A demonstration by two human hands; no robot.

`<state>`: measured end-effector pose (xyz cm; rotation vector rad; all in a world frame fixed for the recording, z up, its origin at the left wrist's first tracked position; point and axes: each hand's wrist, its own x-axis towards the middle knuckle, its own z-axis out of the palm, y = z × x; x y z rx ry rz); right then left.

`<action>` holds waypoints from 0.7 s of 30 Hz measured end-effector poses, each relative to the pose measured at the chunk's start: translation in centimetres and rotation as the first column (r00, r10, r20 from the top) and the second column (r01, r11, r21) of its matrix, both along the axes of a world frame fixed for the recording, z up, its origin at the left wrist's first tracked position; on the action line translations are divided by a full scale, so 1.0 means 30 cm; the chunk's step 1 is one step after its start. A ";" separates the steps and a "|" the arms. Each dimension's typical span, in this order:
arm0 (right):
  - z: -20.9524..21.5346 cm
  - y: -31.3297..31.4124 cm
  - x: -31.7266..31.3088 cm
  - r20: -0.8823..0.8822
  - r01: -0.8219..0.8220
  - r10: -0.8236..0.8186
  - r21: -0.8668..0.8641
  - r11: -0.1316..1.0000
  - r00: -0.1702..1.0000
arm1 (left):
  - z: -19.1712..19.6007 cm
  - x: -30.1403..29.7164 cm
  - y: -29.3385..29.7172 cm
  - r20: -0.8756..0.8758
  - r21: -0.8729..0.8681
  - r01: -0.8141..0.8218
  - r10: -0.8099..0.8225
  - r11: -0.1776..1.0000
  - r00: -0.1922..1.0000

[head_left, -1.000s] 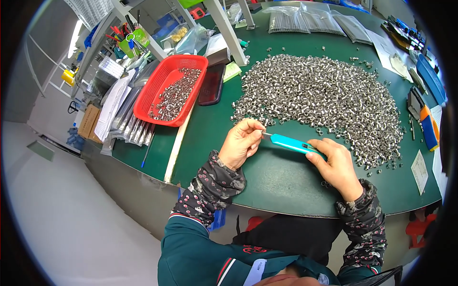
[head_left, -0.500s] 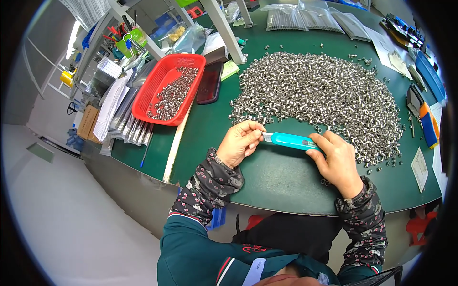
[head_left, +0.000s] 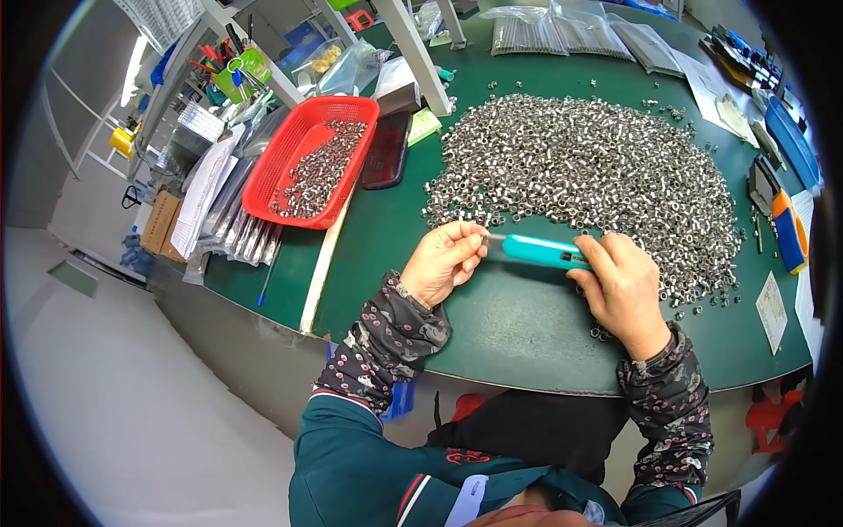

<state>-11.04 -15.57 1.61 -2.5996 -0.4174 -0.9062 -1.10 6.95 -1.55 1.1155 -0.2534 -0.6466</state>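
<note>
A turquoise utility knife point(head_left: 536, 251) is in my right hand point(head_left: 625, 285), gripped at its rear end with the thumb and fingers. Its blade points left, up to the fingertips of my left hand point(head_left: 442, 261). These fingers are closed in a pinch on a small metal ring point(head_left: 486, 237), mostly covered by the thumb and forefinger, with the blade tip against or very near it. Just beyond both hands spreads a big pile of small metal rings point(head_left: 588, 162) on the green table point(head_left: 518, 338).
At the left stands a red plastic basket point(head_left: 307, 119) partly filled with metal rings. A dark red tray point(head_left: 386, 151) sits beside it. Bagged papers point(head_left: 211, 198) lie farther left. Clear bags of parts point(head_left: 562, 35) line the back. On the right is an orange-and-blue tool point(head_left: 790, 233).
The knife has turned a little in my right hand, so its blade now shows narrower and darker. My right hand has shifted slightly; the left hand stays nearly in place.
</note>
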 end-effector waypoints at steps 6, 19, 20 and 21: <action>0.008 -0.010 -0.009 -0.033 -0.017 0.016 -0.043 0.999 0.999 | 0.001 0.011 0.006 -0.003 -0.042 -0.060 0.060 0.997 0.998; 0.013 -0.007 -0.014 -0.065 -0.033 0.038 0.076 0.997 0.997 | 0.002 0.018 0.009 0.078 -0.074 -0.101 0.106 0.992 0.991; 0.013 -0.008 -0.015 -0.065 -0.028 0.031 0.046 0.999 0.997 | 0.004 0.015 0.007 0.079 -0.075 -0.102 0.108 0.992 0.991; 0.008 -0.007 -0.014 -0.064 -0.028 0.031 0.046 0.999 0.997 | 0.005 0.013 0.003 0.055 -0.079 -0.114 0.119 0.990 0.991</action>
